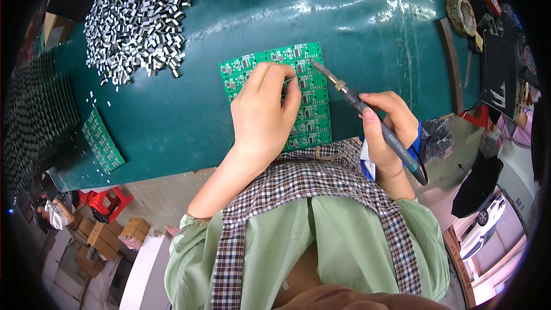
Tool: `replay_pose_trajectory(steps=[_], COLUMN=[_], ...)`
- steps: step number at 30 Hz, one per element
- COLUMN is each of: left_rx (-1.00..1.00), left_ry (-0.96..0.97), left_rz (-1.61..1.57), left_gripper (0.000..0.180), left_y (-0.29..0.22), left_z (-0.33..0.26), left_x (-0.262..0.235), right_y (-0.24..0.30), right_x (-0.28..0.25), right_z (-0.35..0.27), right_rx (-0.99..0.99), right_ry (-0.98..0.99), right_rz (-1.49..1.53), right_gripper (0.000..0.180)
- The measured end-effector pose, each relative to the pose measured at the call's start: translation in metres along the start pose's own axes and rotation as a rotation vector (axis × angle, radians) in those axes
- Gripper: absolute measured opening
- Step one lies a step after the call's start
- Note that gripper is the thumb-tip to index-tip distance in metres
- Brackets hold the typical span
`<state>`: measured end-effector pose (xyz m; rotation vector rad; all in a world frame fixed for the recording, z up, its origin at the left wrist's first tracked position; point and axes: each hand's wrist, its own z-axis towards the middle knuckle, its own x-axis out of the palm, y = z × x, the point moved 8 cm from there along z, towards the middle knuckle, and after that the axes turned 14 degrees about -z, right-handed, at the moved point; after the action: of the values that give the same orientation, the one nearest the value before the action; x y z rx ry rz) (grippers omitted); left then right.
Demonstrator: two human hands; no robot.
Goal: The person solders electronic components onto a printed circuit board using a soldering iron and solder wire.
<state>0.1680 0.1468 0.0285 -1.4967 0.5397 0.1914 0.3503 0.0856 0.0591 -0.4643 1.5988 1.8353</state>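
A panel of green circuit boards [314,96] lies on the table in front of me. My left hand [263,117] is over its left half, thumb and fingers pinched around a thin wire [291,78], and it covers part of the boards. My right hand [393,123], just right of the panel, grips a soldering iron [376,118] by its dark handle. The iron slants up to the left. Its tip is over the panel's upper right part; whether it touches a board I cannot tell.
On the green table [201,120], a heap of small black-and-white parts [135,23] lies at the far left. A smaller board panel [103,140] is at the left edge, beside dense stacked boards [40,109]. A tape roll [460,14] sits at the far right.
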Motion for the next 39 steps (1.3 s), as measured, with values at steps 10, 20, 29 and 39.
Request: replay_pose_trajectory(steps=[10, 20, 29, 39], left_rx=[0.120, 0.113, 0.121, 0.082], left_ry=[-0.032, 0.016, 0.094, 0.057], left_rz=[0.084, 0.063, 0.026, -0.033], left_gripper=[0.012, 0.011, 0.010, 0.011], left_y=[-0.006, -0.006, -0.006, -0.004], left_z=[0.000, 0.001, 0.000, -0.011], left_x=[0.004, 0.008, 0.010, 0.007], right_y=[0.013, 0.015, 0.019, 0.020], right_x=[0.004, 0.007, 0.001, 0.000], right_z=[-0.002, -0.006, -0.017, -0.022], right_rx=[-0.156, -0.163, -0.185, -0.242], right_ry=[-0.033, -0.032, -0.068, -0.079], right_rz=[-0.103, -0.084, -0.119, -0.127], right_gripper=[0.014, 0.015, 0.014, 0.013])
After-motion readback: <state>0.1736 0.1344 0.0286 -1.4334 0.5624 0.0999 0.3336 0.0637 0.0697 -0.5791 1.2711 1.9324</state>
